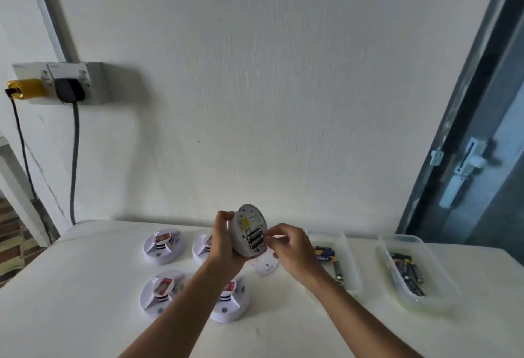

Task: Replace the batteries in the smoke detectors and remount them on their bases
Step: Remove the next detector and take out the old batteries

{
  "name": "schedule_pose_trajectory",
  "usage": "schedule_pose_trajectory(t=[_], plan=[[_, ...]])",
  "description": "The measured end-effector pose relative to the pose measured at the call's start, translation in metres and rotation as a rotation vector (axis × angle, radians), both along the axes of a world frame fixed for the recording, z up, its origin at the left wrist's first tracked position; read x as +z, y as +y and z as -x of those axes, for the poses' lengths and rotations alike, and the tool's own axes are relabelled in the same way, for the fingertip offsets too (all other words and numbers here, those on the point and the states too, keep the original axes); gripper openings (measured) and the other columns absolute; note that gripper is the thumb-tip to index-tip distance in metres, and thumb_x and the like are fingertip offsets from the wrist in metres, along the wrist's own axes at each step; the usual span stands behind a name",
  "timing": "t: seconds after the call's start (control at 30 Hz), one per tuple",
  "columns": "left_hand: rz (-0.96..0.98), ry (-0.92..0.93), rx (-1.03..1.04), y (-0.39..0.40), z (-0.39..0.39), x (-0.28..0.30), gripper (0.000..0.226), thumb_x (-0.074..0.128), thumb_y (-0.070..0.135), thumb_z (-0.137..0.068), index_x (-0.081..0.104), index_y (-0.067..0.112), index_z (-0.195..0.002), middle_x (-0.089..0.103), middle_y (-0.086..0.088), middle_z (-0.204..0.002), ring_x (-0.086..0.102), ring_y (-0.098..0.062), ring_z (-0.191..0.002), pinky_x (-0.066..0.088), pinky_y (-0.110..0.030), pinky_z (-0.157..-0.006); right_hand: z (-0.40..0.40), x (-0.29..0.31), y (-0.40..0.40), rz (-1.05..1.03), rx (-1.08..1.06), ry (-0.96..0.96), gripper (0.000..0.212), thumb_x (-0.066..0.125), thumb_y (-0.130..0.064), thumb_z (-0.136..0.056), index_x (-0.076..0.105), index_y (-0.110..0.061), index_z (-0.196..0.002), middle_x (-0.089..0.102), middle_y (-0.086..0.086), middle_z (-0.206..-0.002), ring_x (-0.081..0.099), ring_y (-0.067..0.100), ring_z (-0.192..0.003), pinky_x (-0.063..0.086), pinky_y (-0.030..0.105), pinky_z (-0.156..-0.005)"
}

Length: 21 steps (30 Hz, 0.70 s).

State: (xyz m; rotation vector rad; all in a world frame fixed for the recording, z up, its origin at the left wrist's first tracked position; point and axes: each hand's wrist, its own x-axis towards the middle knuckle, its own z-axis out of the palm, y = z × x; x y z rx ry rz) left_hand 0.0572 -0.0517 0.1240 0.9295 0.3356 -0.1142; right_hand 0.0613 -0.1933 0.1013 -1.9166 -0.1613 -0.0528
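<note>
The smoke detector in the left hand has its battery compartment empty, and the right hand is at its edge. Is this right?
Not quite. The head view shows the smoke detector in the left hand with batteries seated in its compartment, not empty. The right hand is indeed at its edge.

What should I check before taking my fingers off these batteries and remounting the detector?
1. Left hand grips the detector firmly: ok.
2. Two batteries sit in the compartment: ok.
3. Polarity right: cannot tell, too blurred.
4. Right hand fingertips at the batteries' end; fully seated: cannot tell.
5. Base lies on the table just below the detector, within easy reach: ok.
6. Compartment cover: cannot tell, none visible.
</note>
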Motion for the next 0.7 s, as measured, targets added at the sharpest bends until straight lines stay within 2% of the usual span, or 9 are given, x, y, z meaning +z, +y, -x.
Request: schedule_pose_trajectory(t=[0.07,0.17,0.27,0.33,0.4,0.43,0.57,0.63,0.7], plan=[[0.028,-0.035,-0.024,-0.034,-0.001,0.003,0.046,0.037,0.036,-0.090,0.069,0.004,-0.093,0.068,-0.022,-0.087,0.060,-0.039,-0.088,0.045,-0.049,-0.087,0.007,0.006,-0.031,-0.025,-0.029,0.001,0.012,0.066,-0.013,-0.084,0.074,-0.021,-0.085,0.073,-0.010,-0.082,0.066,0.002,-0.072,0.056,0.028,-0.069],[0.062,-0.068,-0.064,-0.090,-0.004,0.008,0.049,0.034,0.036,-0.090,0.071,0.004,-0.088,0.067,-0.021,-0.083,0.059,-0.037,-0.086,0.047,-0.045,-0.079,0.016,0.016,-0.086,-0.089,-0.056,0.050,0.019,0.061,-0.007,-0.084,0.074,-0.021,-0.089,0.072,-0.007,-0.072,0.059,0.004,-0.058,0.046,0.020,-0.058],[0.066,-0.099,-0.110,-0.146,-0.007,0.009,0.053,0.033,0.038,-0.088,0.075,0.006,-0.081,0.066,-0.020,-0.081,0.057,-0.034,-0.083,0.043,-0.040,-0.072,0.020,0.020,-0.139,-0.148,-0.110,0.043,0.025,0.059,-0.003,-0.081,0.074,-0.023,-0.086,0.074,0.000,-0.077,0.063,0.010,-0.066,0.048,0.029,-0.065],[0.058,-0.107,-0.123,-0.182,-0.009,0.009,0.054,0.034,0.040,-0.087,0.077,0.008,-0.080,0.068,-0.018,-0.079,0.058,-0.033,-0.082,0.043,-0.038,-0.072,0.021,0.019,-0.171,-0.140,-0.149,0.025,0.026,0.059,-0.006,-0.080,0.074,-0.027,-0.083,0.074,0.006,-0.083,0.063,0.021,-0.071,0.048,0.036,-0.067],[0.036,-0.130,-0.129,-0.212,-0.010,0.007,0.052,0.033,0.039,-0.088,0.073,0.005,-0.090,0.066,-0.017,-0.079,0.058,-0.032,-0.080,0.044,-0.038,-0.071,0.020,0.015,-0.197,-0.167,-0.186,0.026,0.025,0.060,-0.004,-0.082,0.073,-0.025,-0.083,0.074,0.006,-0.084,0.064,0.035,-0.077,0.050,0.040,-0.066],[0.023,-0.140,-0.138,-0.228,-0.010,0.007,0.051,0.032,0.038,-0.088,0.069,0.004,-0.095,0.065,-0.017,-0.080,0.057,-0.031,-0.079,0.044,-0.037,-0.069,0.019,0.014,-0.211,-0.180,-0.199,0.027,0.024,0.060,-0.002,-0.083,0.072,-0.023,-0.085,0.074,0.003,-0.084,0.065,0.036,-0.083,0.052,0.042,-0.067],[-0.066,-0.178,-0.127,-0.266,-0.007,0.003,0.046,0.034,0.036,-0.087,0.061,0.002,-0.102,0.056,-0.018,-0.088,0.053,-0.029,-0.079,0.042,-0.032,-0.059,0.015,0.006,-0.238,-0.241,-0.200,0.049,0.013,0.064,-0.003,-0.086,0.068,-0.015,-0.088,0.072,-0.001,-0.087,0.068,0.024,-0.084,0.054,0.036,-0.068],[-0.123,-0.196,-0.102,-0.279,-0.006,0.003,0.052,0.039,0.041,-0.077,0.061,0.003,-0.103,0.055,-0.020,-0.094,0.052,-0.030,-0.084,0.043,-0.031,-0.059,0.012,0.002,-0.250,-0.313,-0.173,0.091,0.006,0.067,-0.005,-0.086,0.066,-0.011,-0.087,0.072,0.001,-0.083,0.068,0.018,-0.079,0.054,0.034,-0.068],[-0.160,-0.207,-0.093,-0.290,-0.003,0.003,0.056,0.041,0.042,-0.068,0.062,0.005,-0.105,0.057,-0.022,-0.098,0.054,-0.031,-0.088,0.045,-0.030,-0.060,0.008,-0.001,-0.262,-0.370,-0.140,0.108,0.004,0.067,-0.006,-0.087,0.064,-0.006,-0.084,0.072,0.005,-0.079,0.068,0.021,-0.077,0.057,0.036,-0.069]])
